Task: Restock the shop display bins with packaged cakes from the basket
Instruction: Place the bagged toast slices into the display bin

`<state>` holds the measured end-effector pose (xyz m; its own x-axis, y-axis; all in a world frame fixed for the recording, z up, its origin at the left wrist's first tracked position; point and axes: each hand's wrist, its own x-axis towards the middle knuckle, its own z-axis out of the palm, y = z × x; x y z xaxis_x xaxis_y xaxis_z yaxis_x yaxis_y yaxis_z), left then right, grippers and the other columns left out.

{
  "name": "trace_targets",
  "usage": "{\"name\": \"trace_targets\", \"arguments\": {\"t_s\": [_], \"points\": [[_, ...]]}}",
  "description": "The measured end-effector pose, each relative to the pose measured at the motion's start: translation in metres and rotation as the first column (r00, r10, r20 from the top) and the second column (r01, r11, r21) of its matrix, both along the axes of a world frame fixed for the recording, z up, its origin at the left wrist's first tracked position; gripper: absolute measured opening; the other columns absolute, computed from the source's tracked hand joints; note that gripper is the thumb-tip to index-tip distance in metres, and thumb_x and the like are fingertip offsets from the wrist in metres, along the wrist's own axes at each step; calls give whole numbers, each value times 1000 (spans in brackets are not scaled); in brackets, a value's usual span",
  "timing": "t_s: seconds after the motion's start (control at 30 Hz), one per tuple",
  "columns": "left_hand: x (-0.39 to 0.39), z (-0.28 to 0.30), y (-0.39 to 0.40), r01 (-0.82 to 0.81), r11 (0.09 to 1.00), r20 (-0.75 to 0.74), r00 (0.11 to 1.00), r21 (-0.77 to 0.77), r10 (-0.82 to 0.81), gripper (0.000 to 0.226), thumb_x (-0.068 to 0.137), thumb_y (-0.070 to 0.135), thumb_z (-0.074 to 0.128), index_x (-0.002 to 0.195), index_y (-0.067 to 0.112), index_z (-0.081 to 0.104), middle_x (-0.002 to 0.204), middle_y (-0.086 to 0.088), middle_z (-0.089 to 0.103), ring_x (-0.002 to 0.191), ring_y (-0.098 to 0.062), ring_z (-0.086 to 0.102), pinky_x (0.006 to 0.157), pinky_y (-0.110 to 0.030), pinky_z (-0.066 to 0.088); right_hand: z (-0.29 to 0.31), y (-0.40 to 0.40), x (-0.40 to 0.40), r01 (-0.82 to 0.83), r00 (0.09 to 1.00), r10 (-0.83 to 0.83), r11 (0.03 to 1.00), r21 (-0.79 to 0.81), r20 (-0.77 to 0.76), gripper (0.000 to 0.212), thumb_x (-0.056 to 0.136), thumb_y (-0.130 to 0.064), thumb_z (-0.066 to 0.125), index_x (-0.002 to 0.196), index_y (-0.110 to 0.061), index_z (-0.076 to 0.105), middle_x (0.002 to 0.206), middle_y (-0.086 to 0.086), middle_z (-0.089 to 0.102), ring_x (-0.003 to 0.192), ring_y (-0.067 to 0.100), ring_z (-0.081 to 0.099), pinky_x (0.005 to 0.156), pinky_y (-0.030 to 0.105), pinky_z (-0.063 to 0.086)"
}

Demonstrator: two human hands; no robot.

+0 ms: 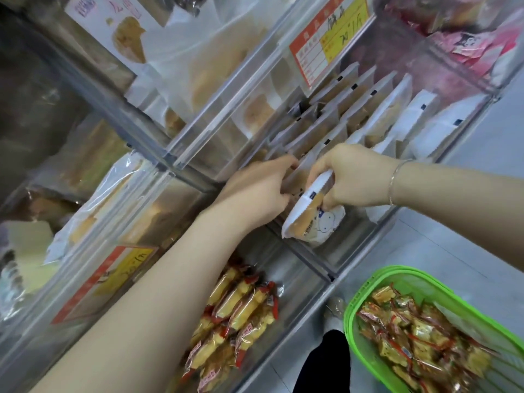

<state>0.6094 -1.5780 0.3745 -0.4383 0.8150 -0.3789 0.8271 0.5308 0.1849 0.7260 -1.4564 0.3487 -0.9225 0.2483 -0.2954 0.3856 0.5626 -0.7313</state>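
Cake packet (314, 219): white wrapper, zigzag edges, small dark blue label, pale cartoon print, tan cake showing through. Upright packets in the clear bin (354, 109): white and beige, each with a small black mark. Price tag (329, 38): red frame, yellow field, dark handwriting. Basket (368, 285): bright green; its snacks (419, 336) gold with red stripes. Lower bin packets (235, 310): yellow with red ends. Bracelet (395, 180): silver. Floor (467, 222): pale grey tile.
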Motion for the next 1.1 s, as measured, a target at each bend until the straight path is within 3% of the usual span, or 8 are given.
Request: {"name": "trace_targets", "arguments": {"t_s": [0.2, 0.3, 0.47, 0.53, 0.6, 0.7, 0.93, 1.1], "points": [[6, 6, -14, 1, 1000, -110, 994, 27, 2, 41, 91, 24, 54, 130, 30, 44, 116, 1, 65, 100, -21, 62, 83, -41, 54, -14, -32, 8, -117, 983, 182, 688, 716, -14, 17, 72, 0, 64, 85, -11, 61, 100, 8, 56, 79, 26, 52, 54, 29, 32], [8, 4, -15, 26, 998, -157, 987, 56, -17, 41, 92, 24, 51, 132, 30, 44, 108, 1, 66, 85, -18, 62, 68, -32, 50, -13, -49, 9, 44, 997, -1, 796, 604, -71, 30, 78, 5, 57, 100, -12, 46, 124, 16, 32, 74, 23, 39, 45, 28, 23], [7, 3, -13, 35, 999, -160, 987, 30, -30, 34, 93, 33, 51, 127, 33, 45, 108, 2, 68, 92, -21, 64, 73, -36, 53, 5, -88, 32, 590, 802, -550, 792, 161, -233, 24, 82, -8, 60, 93, -19, 42, 99, 1, 40, 67, 20, 40, 46, 21, 22], [6, 2, -10, 35, 999, -164, 986, 9, -33, 36, 92, 42, 52, 126, 33, 44, 112, 2, 67, 98, -23, 63, 76, -36, 52, 4, -95, 36, 707, 650, -757, 572, -417, 63, 26, 85, -12, 59, 81, -31, 41, 93, -3, 51, 76, 15, 50, 56, 19, 33], [5, -1, -6, 46, 999, -170, 984, -26, -50, 42, 89, 43, 56, 126, 29, 44, 112, 0, 66, 99, -25, 63, 78, -38, 52, 4, -96, 32, 651, 556, -728, 82, -754, 401, 29, 83, -6, 61, 81, -29, 43, 87, -4, 52, 78, 13, 51, 68, 22, 38], [7, -7, 2, 66, 993, -174, 981, -97, -82, 43, 87, 35, 60, 127, 25, 45, 111, 0, 64, 95, -23, 62, 73, -34, 52, -8, -93, 12, 734, 473, -732, 20, -679, 491, 42, 85, -16, 62, 123, -17, 43, 112, 7, 54, 98, 23, 54, 86, 35, 43], [13, -13, 9, 75, 983, -216, 970, -170, -111, 35, 88, 23, 59, 119, 25, 42, 90, 2, 55, 79, -21, 51, 63, -33, 37, -31, -85, -15, 815, 574, -714, 446, -371, 402, 60, 93, -28, 45, 146, -23, 17, 139, 20, 28, 125, 40, 35, 107, 44, 32], [17, -12, 14, 17, 971, -213, 975, -239, -69, 34, 89, 21, 60, 117, 23, 40, 95, 1, 52, 82, -19, 47, 67, -35, 38, -38, -78, -18, 868, 367, -718, 35, -496, 592, 73, 82, -22, 64, 142, -4, 28, 141, 18, 38, 125, 36, 42, 104, 46, 38]]}}
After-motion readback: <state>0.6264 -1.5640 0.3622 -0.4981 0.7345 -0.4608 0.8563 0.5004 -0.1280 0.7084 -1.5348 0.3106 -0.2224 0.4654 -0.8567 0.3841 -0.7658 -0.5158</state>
